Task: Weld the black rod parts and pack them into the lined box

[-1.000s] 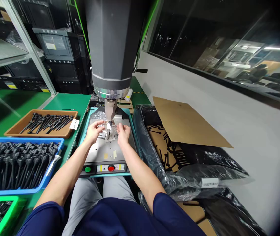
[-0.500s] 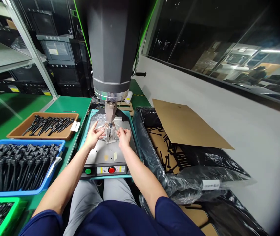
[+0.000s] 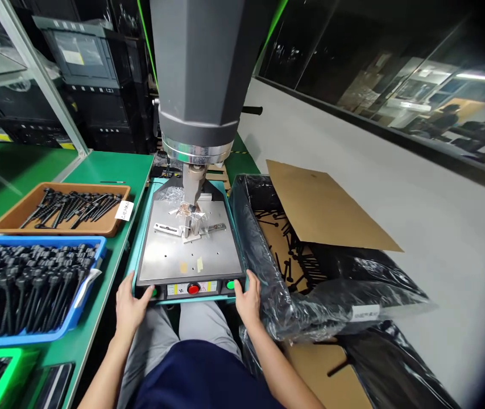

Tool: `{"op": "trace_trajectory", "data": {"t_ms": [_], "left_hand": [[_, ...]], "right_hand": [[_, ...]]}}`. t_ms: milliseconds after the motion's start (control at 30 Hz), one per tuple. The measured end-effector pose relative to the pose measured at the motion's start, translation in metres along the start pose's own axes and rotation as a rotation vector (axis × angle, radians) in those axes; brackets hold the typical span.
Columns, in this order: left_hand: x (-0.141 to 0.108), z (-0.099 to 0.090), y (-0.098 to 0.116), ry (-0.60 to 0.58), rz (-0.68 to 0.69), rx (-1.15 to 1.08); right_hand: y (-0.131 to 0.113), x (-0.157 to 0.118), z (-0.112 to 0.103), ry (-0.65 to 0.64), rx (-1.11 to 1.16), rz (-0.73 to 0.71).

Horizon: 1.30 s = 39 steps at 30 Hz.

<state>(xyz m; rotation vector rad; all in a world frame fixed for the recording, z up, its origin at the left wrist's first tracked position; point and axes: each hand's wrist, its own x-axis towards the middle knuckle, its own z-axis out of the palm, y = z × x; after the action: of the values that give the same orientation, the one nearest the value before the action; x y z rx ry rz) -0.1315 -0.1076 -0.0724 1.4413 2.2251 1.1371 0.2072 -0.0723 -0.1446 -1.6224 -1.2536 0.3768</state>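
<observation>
My left hand (image 3: 131,307) is at the front left corner of the press base, its thumb on the left green button (image 3: 154,292) and its fingers spread along the side. At the other corner, my right hand (image 3: 248,298) has its thumb at the right green button (image 3: 230,284), fingers apart over the edge. Between them sits a red button (image 3: 193,289). On the metal plate (image 3: 191,258) stands a small fixture (image 3: 189,228) with a dark part (image 3: 191,209) at its top. The press's metal horn (image 3: 191,183) is right above that part; whether they touch I cannot tell.
Left, on the green table (image 3: 116,167), are a brown tray (image 3: 5,227) and a blue bin (image 3: 65,334) of black ribbed stems, plus a green bin (image 3: 24,363). A plastic-lined box (image 3: 263,267) with black parts and a cardboard sheet (image 3: 331,210) stands right.
Both hands have left the fixture and come down and outward to the green buttons at the front of the base. The view has shifted slightly.
</observation>
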Motion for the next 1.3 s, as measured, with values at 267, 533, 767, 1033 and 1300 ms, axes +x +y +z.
{"op": "trace_trajectory", "data": {"t_ms": [267, 533, 767, 1033, 1300], "left_hand": [[0.001, 0.014, -0.045, -0.081, 0.061, -0.111], [-0.005, 0.006, -0.034, 0.008, 0.129, -0.044], [0.004, 0.007, 0.035, 0.118, 0.169, -0.314], [0.057, 0.049, 0.107, -0.211, -0.079, -0.748], [0.101, 0.058, 0.166, -0.257, -0.232, -0.998]], "right_hand": [[0.036, -0.012, 0.014, -0.091, -0.008, 0.047], [0.041, -0.016, 0.011, -0.154, -0.025, 0.0], [0.041, -0.015, 0.012, -0.115, 0.01, 0.016], [0.026, -0.006, 0.002, -0.108, 0.14, 0.124], [-0.055, 0.026, 0.008, -0.158, 0.476, 0.057]]}}
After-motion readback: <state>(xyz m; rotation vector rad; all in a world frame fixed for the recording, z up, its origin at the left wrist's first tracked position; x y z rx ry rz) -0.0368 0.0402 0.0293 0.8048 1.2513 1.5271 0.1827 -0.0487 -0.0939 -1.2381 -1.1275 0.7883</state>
